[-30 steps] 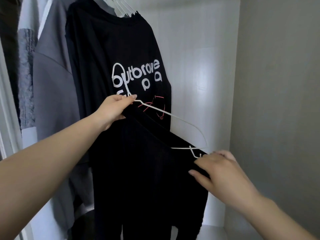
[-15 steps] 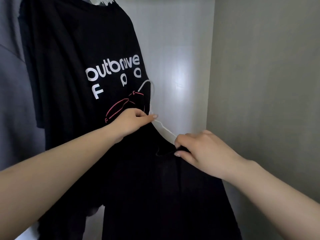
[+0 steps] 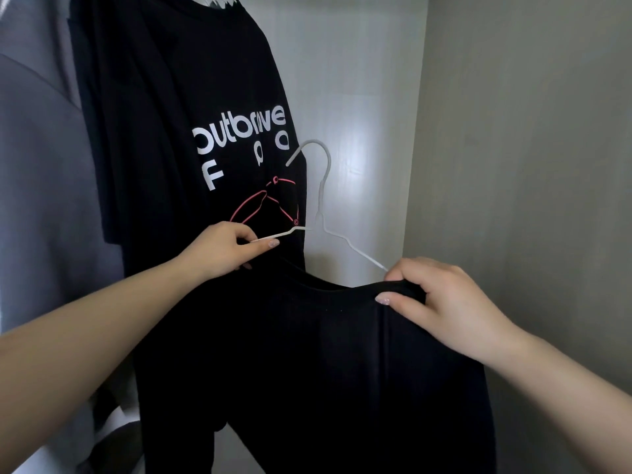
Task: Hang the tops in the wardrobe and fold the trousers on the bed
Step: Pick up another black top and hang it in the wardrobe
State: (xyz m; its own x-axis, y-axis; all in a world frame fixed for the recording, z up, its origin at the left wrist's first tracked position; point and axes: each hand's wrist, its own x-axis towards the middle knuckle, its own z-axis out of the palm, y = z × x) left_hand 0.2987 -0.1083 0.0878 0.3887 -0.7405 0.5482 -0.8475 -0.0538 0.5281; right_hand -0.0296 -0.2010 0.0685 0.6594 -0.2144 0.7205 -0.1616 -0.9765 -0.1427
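A plain black top [image 3: 307,354] hangs between my hands in front of the open wardrobe. A white wire hanger [image 3: 323,200] stands upright, hook up, its arms running down into the top's neck. My left hand [image 3: 222,248] pinches the hanger's left arm together with the top's left shoulder. My right hand [image 3: 441,299] grips the bunched black fabric of the right shoulder, where the hanger's right arm goes under the cloth. Behind them a black printed T-shirt [image 3: 178,114] hangs in the wardrobe.
A grey garment [image 3: 37,172] hangs left of the printed T-shirt. The wardrobe's white back panel [image 3: 359,97] and grey right side wall [image 3: 530,165] close off the space. Several white hanger hooks [image 3: 219,0] show at the top edge.
The hanger has swung from lying slanted to standing upright with its hook up. My right hand has gone from the hanger's end to gripping the top's right shoulder, spreading the fabric.
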